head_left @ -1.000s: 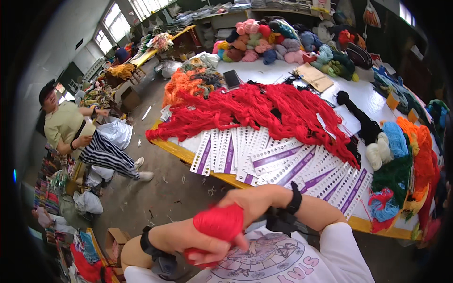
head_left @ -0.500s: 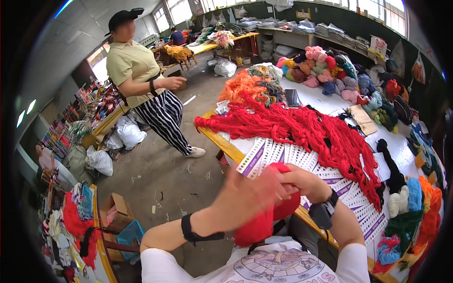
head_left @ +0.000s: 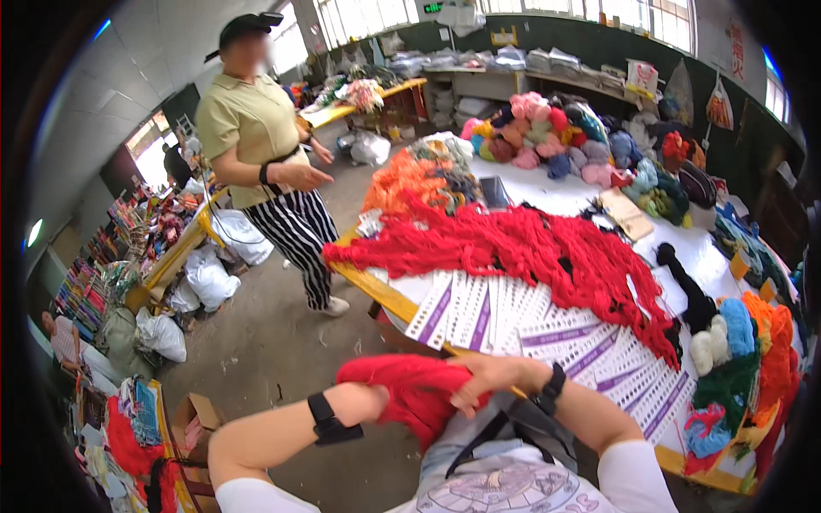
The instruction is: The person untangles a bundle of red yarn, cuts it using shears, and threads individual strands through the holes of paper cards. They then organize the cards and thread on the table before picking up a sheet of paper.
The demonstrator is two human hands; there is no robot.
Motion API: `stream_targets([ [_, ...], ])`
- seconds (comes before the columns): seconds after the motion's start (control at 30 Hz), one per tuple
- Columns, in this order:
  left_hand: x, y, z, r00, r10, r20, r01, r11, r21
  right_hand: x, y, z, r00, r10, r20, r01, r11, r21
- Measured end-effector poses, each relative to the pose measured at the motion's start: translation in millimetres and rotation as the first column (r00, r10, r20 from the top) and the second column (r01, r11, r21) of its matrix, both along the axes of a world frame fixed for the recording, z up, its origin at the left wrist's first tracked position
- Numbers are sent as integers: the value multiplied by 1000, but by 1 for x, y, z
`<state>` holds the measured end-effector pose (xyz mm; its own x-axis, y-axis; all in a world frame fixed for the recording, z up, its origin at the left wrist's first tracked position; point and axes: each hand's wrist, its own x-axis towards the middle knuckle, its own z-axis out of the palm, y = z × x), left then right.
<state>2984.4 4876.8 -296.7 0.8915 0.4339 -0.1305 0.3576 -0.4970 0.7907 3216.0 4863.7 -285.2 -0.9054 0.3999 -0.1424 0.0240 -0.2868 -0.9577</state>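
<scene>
In front of my body a skein of red yarn is held between my two hands. My left hand reaches into the loop, and the yarn drapes over it and hides its fingers. From the other side my right hand grips the skein, with fingers curled at its edge. Beyond my hands, a long heap of red yarn skeins spreads across the white-topped table. White cards with rows of dots and purple bands lie fanned out beneath and in front of that heap.
A person in a pale green shirt stands beyond the table's left corner. Orange yarn, a pile of coloured yarn balls and a black skein lie on the table. White sacks and a cardboard box sit at the left.
My hands have moved down and apart, and the red skein is now spread between them. The person in the green shirt has turned, and one arm has lowered. My view has shifted slightly.
</scene>
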Motion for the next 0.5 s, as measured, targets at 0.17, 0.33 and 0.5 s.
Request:
stream_targets([
  [0.17, -24, -9, 12, 802, -343, -489, -97, 733, -673, 7, -15, -44, 955, -279, -101, 226, 904, -363],
  [0.33, -61, -35, -48, 450, 823, 346, 389, 169, -906, -12, -16, -42, 805, -591, 46, 584, 777, -235],
  [0.5, 16, -25, -18, -68, 881, 468, 304, 465, -831, -53, -24, -31, 629, -747, -213, 587, 277, 760],
])
